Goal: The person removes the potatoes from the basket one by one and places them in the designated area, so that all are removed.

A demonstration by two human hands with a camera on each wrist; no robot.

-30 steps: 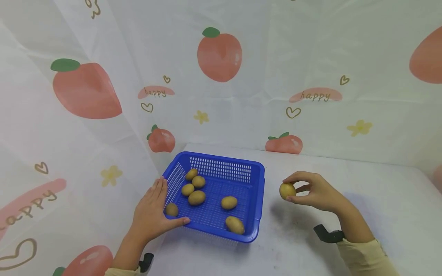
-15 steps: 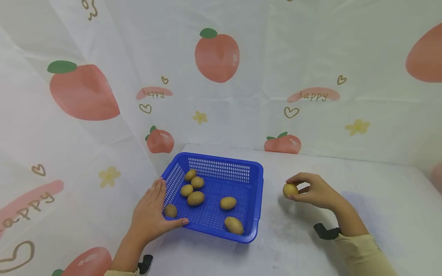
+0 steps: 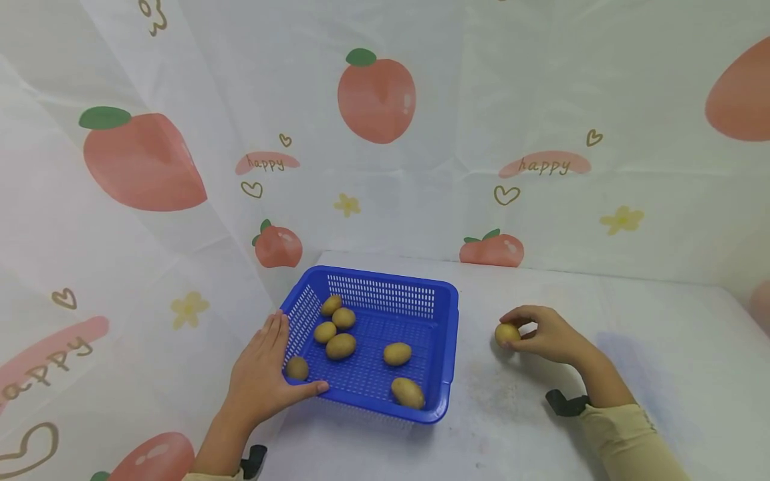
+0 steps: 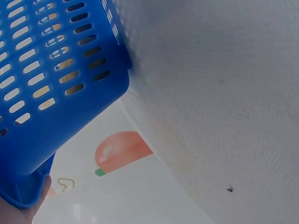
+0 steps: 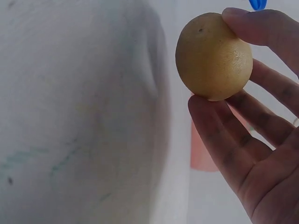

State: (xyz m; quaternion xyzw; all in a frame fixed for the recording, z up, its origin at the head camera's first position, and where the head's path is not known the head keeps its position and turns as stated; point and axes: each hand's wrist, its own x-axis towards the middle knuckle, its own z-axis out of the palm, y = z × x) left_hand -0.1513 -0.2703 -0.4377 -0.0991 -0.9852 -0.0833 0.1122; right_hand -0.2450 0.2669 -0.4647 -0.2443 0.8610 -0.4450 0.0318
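In the head view my right hand (image 3: 550,335) pinches a small yellow potato (image 3: 506,335) between thumb and fingertips, low over the white table to the right of the basket. The right wrist view shows this potato (image 5: 212,58) smooth and rounded, with the thumb on one side and fingertips on the other. My left hand (image 3: 259,371) lies at the near left corner of the blue basket (image 3: 448,341), its fingers straight along the left rim and the thumb stretched over the front rim. Several potatoes (image 3: 341,347) lie inside the basket, grouped mostly toward its left side.
The basket stands on a white table (image 3: 662,334) with perforated walls around it. Behind and to the left hangs a white curtain (image 3: 433,200) printed with peaches, hearts and flowers. Faint smudges mark the tabletop between basket and right arm.
My right hand has come down toward the table and slightly right, still pinching the potato. The left hand keeps its place on the basket's rim.
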